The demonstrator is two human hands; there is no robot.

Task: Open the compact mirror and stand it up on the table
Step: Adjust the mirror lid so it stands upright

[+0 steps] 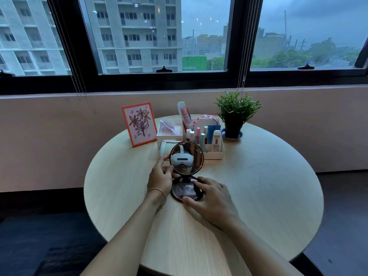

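Note:
A round compact mirror [186,158] with a dark brown rim stands open on the round wooden table [268,186]. Its upper half is upright and faces me, reflecting a white headset. Its lower half lies flat on the table. My left hand [161,177] grips the left edge of the upright half, fingers curled around the rim. My right hand [211,200] rests on the lower half, thumb at its near edge and fingers on its right side, covering part of it.
Behind the mirror stands a white organizer [216,154] with combs, a headband, tubes and bottles. An orange-framed flower picture [139,124] stands at the back left, a potted plant [236,114] on a saucer at the back right. A wall and windows lie beyond.

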